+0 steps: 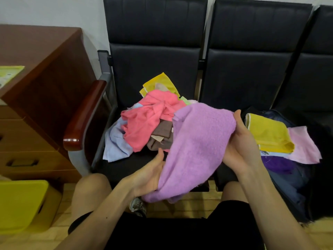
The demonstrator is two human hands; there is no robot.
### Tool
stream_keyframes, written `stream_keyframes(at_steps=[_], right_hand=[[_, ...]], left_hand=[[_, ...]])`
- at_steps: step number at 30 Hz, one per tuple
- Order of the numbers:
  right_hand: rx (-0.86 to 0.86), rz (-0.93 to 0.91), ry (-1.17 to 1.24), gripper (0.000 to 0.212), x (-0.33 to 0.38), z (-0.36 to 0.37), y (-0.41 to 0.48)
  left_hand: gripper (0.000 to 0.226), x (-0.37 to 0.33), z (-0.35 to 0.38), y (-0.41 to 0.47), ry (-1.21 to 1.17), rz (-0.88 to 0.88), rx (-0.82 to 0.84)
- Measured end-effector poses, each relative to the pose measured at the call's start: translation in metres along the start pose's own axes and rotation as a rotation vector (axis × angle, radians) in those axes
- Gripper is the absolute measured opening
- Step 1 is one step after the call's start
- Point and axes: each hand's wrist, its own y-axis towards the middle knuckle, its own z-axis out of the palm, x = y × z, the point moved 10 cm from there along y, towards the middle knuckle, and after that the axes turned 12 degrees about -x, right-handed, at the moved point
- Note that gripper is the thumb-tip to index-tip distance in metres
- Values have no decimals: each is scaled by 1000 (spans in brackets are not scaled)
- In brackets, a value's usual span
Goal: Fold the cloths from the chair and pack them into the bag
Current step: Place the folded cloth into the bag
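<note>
The lilac cloth (198, 141) is a fuzzy, rough towel fabric, the pink cloth (144, 123) looks softer and matt, the chair (155, 69) has smooth black padding (like leather, with a faint shine), and its armrest (82, 116) is glossy varnished wood on a grey metal frame (105, 69).

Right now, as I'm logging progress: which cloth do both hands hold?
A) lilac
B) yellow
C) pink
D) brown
A: the left hand and the right hand both grip the lilac cloth, lifted in front of the pile.
</note>
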Motion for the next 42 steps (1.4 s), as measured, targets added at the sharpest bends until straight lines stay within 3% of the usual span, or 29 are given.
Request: stream_keyframes(at_steps=[1,2,4,5,7,10,13,16,20,25,27,31,35,40,42], right_hand=[[-8,0,6,58,0,-3,3],[-6,1,19,58,1,-4,5],[26,-5,63,61,0,-3,7],[45,-2,65,62,-4,0,8],[45,26,-131,58,-32,-5,11],[107,183,-512,28,-96,-22,2],[113,281,-346,44,-106,-25,1],[47,189,-327,39,-85,-22,7],[117,103,-487,41,-82,-17,8],[-92,-304,-643,32,-17,-20,15],[-89,-428,-753,27,3,-11,11],[-11,-531,-793,12,20,11,1],[-17,-594,-789,10,40,20,-3],[-81,-742,-925,20,56,26,-7],[-77,-805,-983,26,61,29,-9]], left_hand=[[81,-5,0,2,-77,-26,61],[86,-4,9,-5,113,5,176],[91,-7,2,6,458,-21,-38],[72,-13,5,16,513,-4,-40],[24,-33,30,8,357,105,71],[27,-70,47,6,311,256,-9],[29,-95,54,0,392,391,-79],[15,-100,62,-3,454,448,-70],[13,-102,62,-5,558,503,-55],[22,-126,43,-5,759,638,-221],[26,-132,40,-5,785,653,-243],[28,-139,43,-6,770,641,-292],[24,-152,53,-11,706,643,-291],[34,-162,68,-22,708,639,-213],[24,-167,70,-26,684,642,-186]])
